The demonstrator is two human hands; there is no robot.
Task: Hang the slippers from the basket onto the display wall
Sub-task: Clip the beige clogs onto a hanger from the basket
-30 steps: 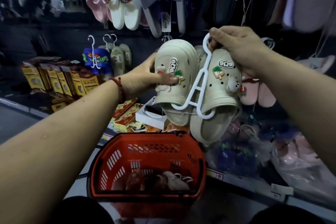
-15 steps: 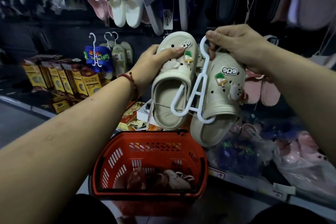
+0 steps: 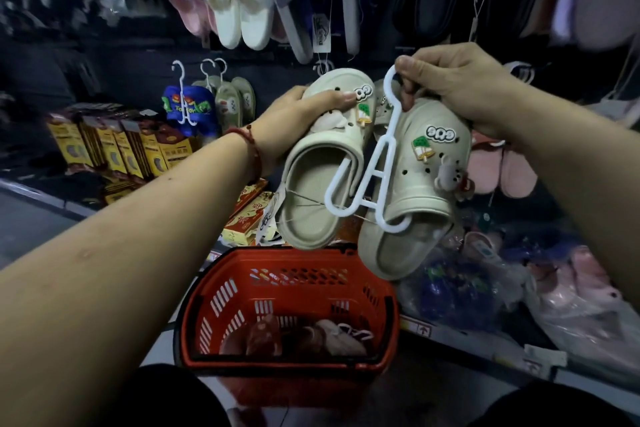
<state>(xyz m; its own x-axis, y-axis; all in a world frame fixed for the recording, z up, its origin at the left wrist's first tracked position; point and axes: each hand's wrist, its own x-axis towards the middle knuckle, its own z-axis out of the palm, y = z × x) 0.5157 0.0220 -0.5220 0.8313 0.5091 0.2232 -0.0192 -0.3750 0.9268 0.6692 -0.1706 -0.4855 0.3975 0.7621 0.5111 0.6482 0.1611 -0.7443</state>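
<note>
A pair of cream clog slippers with charms hangs on a white plastic hanger (image 3: 375, 163) in front of the display wall (image 3: 433, 55). My left hand (image 3: 298, 114) grips the toe of the left slipper (image 3: 322, 184), tilting its opening toward me. My right hand (image 3: 460, 87) pinches the hanger's hook and rests on the right slipper (image 3: 415, 191). Below them stands the red basket (image 3: 291, 274), with brown and pink slippers (image 3: 311, 340) in its bottom.
Hung slippers fill the wall: white and pink pairs (image 3: 239, 0) above, blue and green pairs (image 3: 204, 104) at left. Yellow boxes (image 3: 114, 146) line the left shelf. Bagged slippers (image 3: 571, 298) lie on the right shelf edge.
My left hand has turned the left slipper so its opening faces me and shifted its grip to the toe. The pair has dropped slightly and tilted; my right hand keeps the hook.
</note>
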